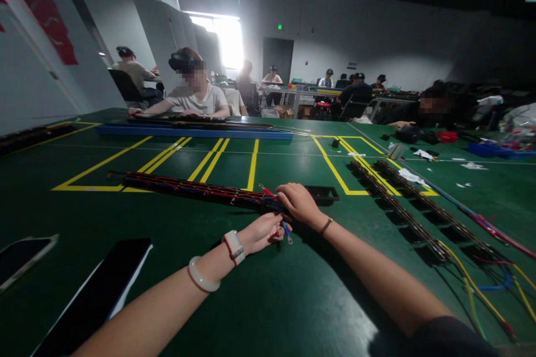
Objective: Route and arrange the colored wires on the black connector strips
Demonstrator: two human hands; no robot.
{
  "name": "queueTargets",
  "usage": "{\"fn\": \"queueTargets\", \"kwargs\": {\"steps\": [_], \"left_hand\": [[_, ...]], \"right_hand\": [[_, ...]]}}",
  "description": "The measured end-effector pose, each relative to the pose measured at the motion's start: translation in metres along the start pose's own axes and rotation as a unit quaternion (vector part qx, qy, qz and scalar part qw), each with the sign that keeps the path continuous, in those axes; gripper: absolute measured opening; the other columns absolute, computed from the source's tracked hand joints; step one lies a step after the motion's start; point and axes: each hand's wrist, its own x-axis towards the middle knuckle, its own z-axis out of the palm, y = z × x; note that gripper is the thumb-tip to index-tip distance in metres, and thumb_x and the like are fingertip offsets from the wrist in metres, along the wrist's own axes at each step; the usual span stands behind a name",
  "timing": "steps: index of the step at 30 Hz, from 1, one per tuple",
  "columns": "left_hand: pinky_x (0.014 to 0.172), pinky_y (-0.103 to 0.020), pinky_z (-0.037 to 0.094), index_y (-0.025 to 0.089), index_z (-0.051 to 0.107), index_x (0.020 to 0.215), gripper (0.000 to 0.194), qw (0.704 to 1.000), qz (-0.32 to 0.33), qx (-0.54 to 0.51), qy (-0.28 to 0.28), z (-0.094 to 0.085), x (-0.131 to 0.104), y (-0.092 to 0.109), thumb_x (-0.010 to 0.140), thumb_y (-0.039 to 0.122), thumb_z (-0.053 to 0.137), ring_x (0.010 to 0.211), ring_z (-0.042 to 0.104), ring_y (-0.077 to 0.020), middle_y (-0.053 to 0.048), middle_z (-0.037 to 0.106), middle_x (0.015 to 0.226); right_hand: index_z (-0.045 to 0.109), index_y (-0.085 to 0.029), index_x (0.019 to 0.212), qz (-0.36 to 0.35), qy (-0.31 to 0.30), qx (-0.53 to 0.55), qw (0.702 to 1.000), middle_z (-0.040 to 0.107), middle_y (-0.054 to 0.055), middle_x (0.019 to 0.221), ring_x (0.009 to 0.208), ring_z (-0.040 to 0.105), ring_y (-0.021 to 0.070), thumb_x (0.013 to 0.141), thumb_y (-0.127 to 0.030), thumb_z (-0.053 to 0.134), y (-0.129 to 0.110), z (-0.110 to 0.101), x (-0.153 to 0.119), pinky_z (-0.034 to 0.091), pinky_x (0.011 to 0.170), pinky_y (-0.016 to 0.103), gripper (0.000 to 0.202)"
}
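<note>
A long black bar assembly (196,189) with red and blue wires lies across the green table. At its right end, my left hand (264,232) is closed around the wires, palm partly turned up; a blue wire with a metal lug (288,232) sticks out beside its fingers. My right hand (299,203) rests over the same end, fingers bent down onto it, and what lies under its fingertips is hidden. A red wire end (268,192) points up left of the right hand. Just behind that hand is a black rectangular frame (329,195).
Two long wired bars (402,212) (439,209) lie on the right. A blue tray (192,133) stretches along the far side, where a person sits. Dark flat devices (96,290) (25,256) lie at the near left. Yellow tape marks the green table (167,234).
</note>
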Motion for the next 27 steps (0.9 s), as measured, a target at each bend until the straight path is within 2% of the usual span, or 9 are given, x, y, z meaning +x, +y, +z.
{"fn": "queueTargets", "kwargs": {"steps": [4,8,13,17,21,22,23,24,27], "left_hand": [[0.046,-0.018,0.028,0.011,0.048,0.083,0.011,0.998,0.01,0.047,0.036,0.002,-0.003,0.002,0.09,0.02,0.045,0.048,0.043,-0.0042,-0.005,0.058,0.072],[0.043,-0.019,0.026,0.012,0.049,0.075,0.024,0.985,0.005,0.168,0.044,0.002,-0.008,0.011,0.085,0.033,0.054,0.043,0.038,-0.0039,-0.002,0.056,0.064],[0.038,-0.019,0.021,0.014,0.05,0.073,0.025,0.923,0.023,0.376,0.079,-0.003,-0.01,0.027,0.08,0.036,0.058,0.035,0.034,-0.0053,0.0,0.053,0.053],[0.044,-0.021,0.032,0.015,0.051,0.077,0.019,0.836,0.015,0.544,0.066,-0.01,-0.012,0.038,0.085,0.032,0.047,0.042,0.044,-0.0105,0.001,0.052,0.054],[0.061,-0.027,0.04,0.018,0.054,0.078,0.014,0.65,0.085,0.753,0.06,-0.015,-0.02,0.048,0.084,0.028,0.046,0.07,0.059,-0.0195,-0.005,0.062,0.075],[0.064,-0.028,0.04,0.018,0.055,0.079,0.013,0.615,0.1,0.78,0.058,-0.016,-0.021,0.049,0.084,0.028,0.047,0.075,0.06,-0.021,-0.006,0.063,0.08],[0.064,-0.028,0.039,0.019,0.056,0.08,0.014,0.6,0.105,0.791,0.055,-0.016,-0.022,0.05,0.084,0.029,0.047,0.076,0.06,-0.0215,-0.006,0.063,0.081],[0.063,-0.028,0.038,0.019,0.056,0.08,0.016,0.603,0.103,0.789,0.053,-0.015,-0.023,0.05,0.085,0.032,0.047,0.074,0.06,-0.021,-0.005,0.063,0.08],[0.057,-0.026,0.035,0.019,0.056,0.075,0.031,0.649,0.108,0.751,0.06,-0.012,-0.023,0.05,0.087,0.044,0.043,0.066,0.058,-0.0179,-0.003,0.061,0.073]], "right_hand": [[0.061,-0.016,0.106,-0.018,0.006,-0.055,0.998,0.061,0.008,0.093,0.089,0.051,0.0174,0.092,-0.019,0.043,0.023,0.015,-0.013,0.033,0.084,0.03,0.023],[0.063,-0.017,0.103,-0.001,0.011,-0.053,0.999,0.062,0.006,0.092,0.089,0.051,0.0166,0.091,-0.018,0.044,0.025,0.021,-0.012,0.033,0.084,0.029,0.022],[0.063,-0.019,0.102,-0.007,0.013,-0.051,0.999,0.062,0.004,0.091,0.088,0.05,0.016,0.092,-0.019,0.044,0.023,0.02,-0.011,0.032,0.084,0.029,0.022],[0.063,-0.02,0.101,-0.009,0.011,-0.055,0.998,0.062,0.005,0.09,0.086,0.05,0.0163,0.092,-0.019,0.045,0.026,0.023,-0.011,0.031,0.082,0.029,0.021],[0.063,-0.02,0.099,-0.015,0.017,-0.052,0.998,0.061,0.005,0.089,0.085,0.05,0.0166,0.092,-0.02,0.044,0.028,0.026,-0.011,0.032,0.081,0.03,0.021],[0.063,-0.02,0.098,-0.016,0.019,-0.051,0.998,0.061,0.005,0.089,0.085,0.05,0.0166,0.093,-0.021,0.044,0.028,0.027,-0.01,0.032,0.08,0.03,0.021],[0.064,-0.02,0.098,-0.017,0.019,-0.049,0.998,0.061,0.005,0.088,0.084,0.05,0.0167,0.093,-0.021,0.043,0.027,0.027,-0.01,0.033,0.08,0.03,0.021],[0.064,-0.019,0.097,-0.018,0.02,-0.047,0.999,0.061,0.005,0.087,0.083,0.05,0.0168,0.093,-0.023,0.043,0.027,0.026,-0.01,0.033,0.079,0.03,0.021],[0.063,-0.018,0.1,-0.022,0.045,-0.019,0.999,0.061,0.006,0.09,0.086,0.051,0.0171,0.096,-0.028,0.038,0.026,0.022,-0.011,0.036,0.08,0.031,0.027]]}}
